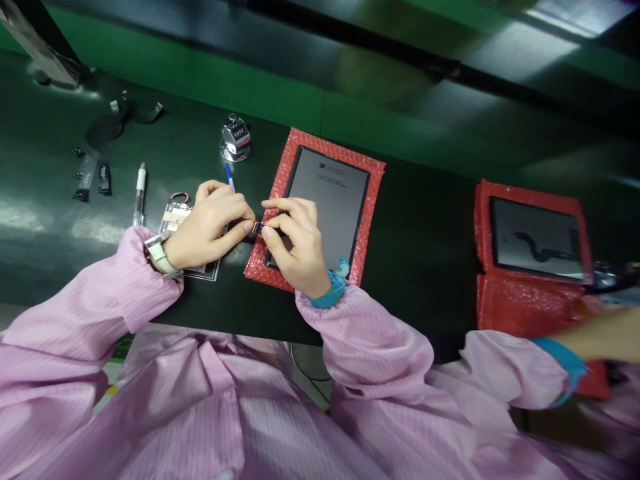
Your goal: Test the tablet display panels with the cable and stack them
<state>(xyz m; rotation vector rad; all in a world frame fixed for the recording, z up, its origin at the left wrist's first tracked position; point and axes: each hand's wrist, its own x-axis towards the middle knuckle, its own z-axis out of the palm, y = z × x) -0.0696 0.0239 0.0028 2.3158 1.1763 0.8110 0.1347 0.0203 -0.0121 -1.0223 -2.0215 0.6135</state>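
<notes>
My left hand [215,223] pinches a small dark flex cable end [257,227] between thumb and forefinger, over the left edge of a display panel [330,193]. From the other side, the thumb and fingertips of my right hand [299,243] close on the same end. Gold-coloured contacts seem to show there; the fingers hide the rest. The grey-faced panel lies on a red bubble-wrap pouch [373,175], partly covered by my right hand. Beneath my left hand and wrist is a circuit board [173,215] with red and black wires, mostly hidden.
A metal tally counter [235,137] stands behind my left hand, near a blue pen [229,176]. Further left lie a white pen [141,190] and several black flex cables [103,133]. At right, a co-worker's arm [595,337] reaches beside another panel [537,237] on red bubble wrap.
</notes>
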